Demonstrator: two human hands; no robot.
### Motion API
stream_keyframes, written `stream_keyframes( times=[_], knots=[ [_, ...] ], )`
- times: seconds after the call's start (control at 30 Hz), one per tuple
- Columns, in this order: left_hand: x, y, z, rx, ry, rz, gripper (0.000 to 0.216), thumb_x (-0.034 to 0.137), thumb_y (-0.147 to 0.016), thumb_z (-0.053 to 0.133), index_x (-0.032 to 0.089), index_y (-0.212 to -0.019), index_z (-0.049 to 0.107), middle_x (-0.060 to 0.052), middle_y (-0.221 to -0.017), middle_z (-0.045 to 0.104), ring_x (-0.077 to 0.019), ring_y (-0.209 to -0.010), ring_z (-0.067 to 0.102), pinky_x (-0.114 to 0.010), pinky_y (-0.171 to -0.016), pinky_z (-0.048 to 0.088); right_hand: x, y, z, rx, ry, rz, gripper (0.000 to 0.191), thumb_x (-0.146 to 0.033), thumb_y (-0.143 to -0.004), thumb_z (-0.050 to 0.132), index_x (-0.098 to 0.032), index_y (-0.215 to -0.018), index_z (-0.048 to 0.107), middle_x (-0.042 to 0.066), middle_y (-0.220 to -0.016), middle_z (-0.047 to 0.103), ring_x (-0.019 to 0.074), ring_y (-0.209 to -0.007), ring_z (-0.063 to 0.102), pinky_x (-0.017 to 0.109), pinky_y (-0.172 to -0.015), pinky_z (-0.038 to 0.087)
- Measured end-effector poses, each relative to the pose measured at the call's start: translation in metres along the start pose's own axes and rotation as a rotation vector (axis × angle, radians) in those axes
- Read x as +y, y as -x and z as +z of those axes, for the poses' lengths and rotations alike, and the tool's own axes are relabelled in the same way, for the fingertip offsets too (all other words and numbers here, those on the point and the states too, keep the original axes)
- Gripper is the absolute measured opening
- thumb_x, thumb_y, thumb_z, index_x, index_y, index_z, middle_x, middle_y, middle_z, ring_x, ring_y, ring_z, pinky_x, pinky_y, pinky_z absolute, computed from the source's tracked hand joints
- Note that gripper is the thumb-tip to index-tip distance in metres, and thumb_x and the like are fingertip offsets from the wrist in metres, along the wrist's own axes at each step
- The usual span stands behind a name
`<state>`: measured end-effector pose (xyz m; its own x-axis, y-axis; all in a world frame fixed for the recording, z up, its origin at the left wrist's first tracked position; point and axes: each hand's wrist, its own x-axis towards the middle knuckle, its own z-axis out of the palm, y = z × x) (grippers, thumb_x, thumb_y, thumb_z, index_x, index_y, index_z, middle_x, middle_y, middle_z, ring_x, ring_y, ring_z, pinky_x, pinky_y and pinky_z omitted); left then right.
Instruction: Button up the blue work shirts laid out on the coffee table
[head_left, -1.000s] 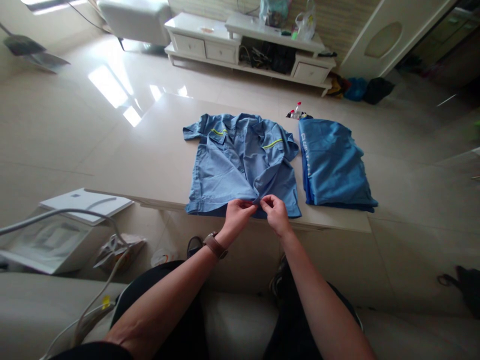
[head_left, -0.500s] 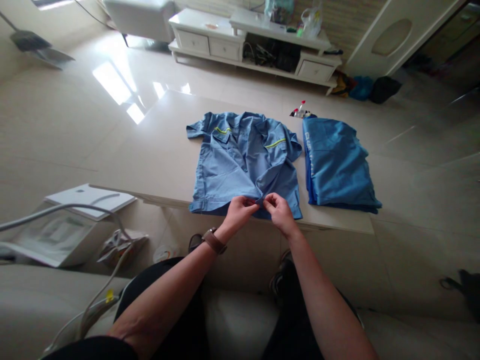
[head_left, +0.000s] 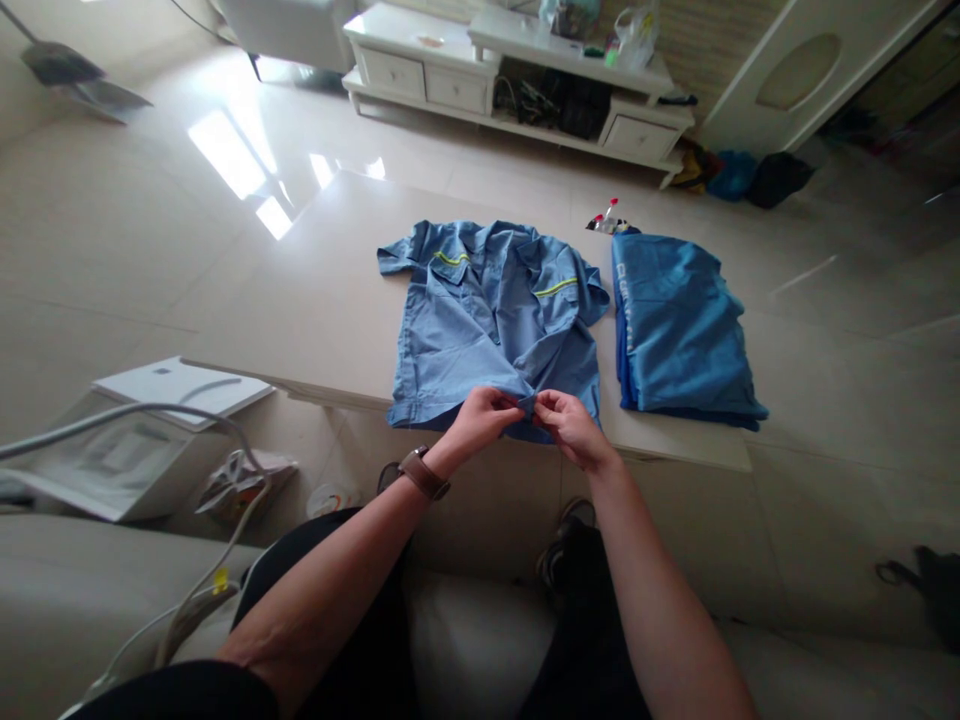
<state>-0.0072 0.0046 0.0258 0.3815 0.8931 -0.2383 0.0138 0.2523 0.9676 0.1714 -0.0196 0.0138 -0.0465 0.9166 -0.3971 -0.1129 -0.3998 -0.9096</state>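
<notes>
A light blue short-sleeved work shirt [head_left: 457, 330] with yellow stripes over the chest lies front up on the low table [head_left: 300, 300], its collar away from me. At the near hem, my left hand [head_left: 486, 415] pinches one front edge. My right hand [head_left: 568, 425] is closed on the other edge, right beside it, so the two edges meet between my fingertips. Above the hands the front gapes and the cloth is creased. Whatever button or fastener is between the fingers is too small to make out.
A folded stack of blue clothes [head_left: 682, 330] lies to the right of the shirt. Small red-capped bottles [head_left: 609, 215] stand behind it. On the left are a white box [head_left: 165, 440] and a grey hose [head_left: 150, 408]. A white TV cabinet [head_left: 457, 90] stands across the floor.
Both hands stay at the shirt's hem. My right hand has turned slightly and its wrist sits a little further right. The view has shifted slightly.
</notes>
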Motion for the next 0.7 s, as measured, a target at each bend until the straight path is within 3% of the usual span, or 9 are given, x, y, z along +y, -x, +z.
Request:
stream_keyframes(
  times=[0.43,0.7],
  knots=[
    [0.0,-0.005,-0.014,-0.136,-0.077,-0.035,0.012,0.024,-0.068,0.072,0.013,-0.07,0.077,-0.001,-0.06,0.066,-0.0073,-0.049,0.044,-0.021,-0.047,0.028,-0.01,0.005,0.0,-0.125,-0.001,0.053,0.046,-0.052,-0.057,0.094,-0.019,-0.077,0.068,0.001,-0.073,0.068,0.0132,-0.064,0.057,0.027,-0.063,0.048],
    [0.005,-0.002,-0.018,-0.173,-0.075,-0.038,0.011,0.024,-0.07,0.072,0.013,-0.07,0.076,-0.002,-0.06,0.067,-0.0086,-0.049,0.048,-0.021,-0.045,0.029,-0.01,0.007,0.006,-0.187,-0.094,0.121,0.047,-0.049,-0.055,0.095,-0.019,-0.081,0.07,0.001,-0.076,0.067,0.0121,-0.063,0.055,0.027,-0.063,0.048]
  ],
)
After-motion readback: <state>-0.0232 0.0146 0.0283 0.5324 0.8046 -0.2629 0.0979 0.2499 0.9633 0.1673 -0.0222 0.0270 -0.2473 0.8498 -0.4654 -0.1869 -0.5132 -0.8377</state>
